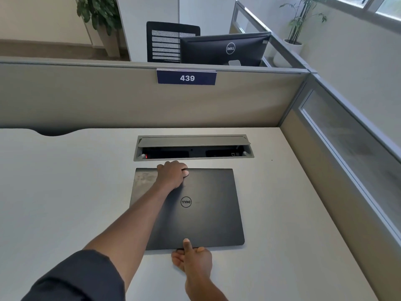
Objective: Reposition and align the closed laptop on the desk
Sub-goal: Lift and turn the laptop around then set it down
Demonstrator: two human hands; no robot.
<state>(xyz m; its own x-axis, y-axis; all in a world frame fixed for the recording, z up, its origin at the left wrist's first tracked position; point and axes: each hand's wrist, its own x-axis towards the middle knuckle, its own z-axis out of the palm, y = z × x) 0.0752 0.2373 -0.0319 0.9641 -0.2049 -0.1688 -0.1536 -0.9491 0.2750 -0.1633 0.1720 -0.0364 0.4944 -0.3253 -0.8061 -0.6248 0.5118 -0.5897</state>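
So the closed laptop [201, 209] is seen lying flat in the lower middle of the frame, on the pale desk [65, 192], lid down, dark matte grey with a round Dell logo near its centre that reads upside down from this view. A smudgy, lighter patch can be made out at the lid's upper left corner, and the corners are rounded. Its far edge sits just below the open cable tray [193, 148] sunk into the desk, with a thin strip of desk showing between them, and its edges look roughly parallel to the tray. The far edge is gripped by the left hand [172, 175], reached across the lid from the lower left of the frame, fingers curled over the back edge and the thumb laid on top, so it's closed on the laptop. The near edge is pinched by the right hand [192, 258] at the bottom middle of the frame, thumb pressed on the lid and the fingers tucked at or under the front edge. A dark sleeve [76, 279] is seen at the lower left. Further up, a blue sign reading 439 [186, 77] is hung on the beige partition [86, 98], and a monitor [224, 48] with its back turned is seen above it.
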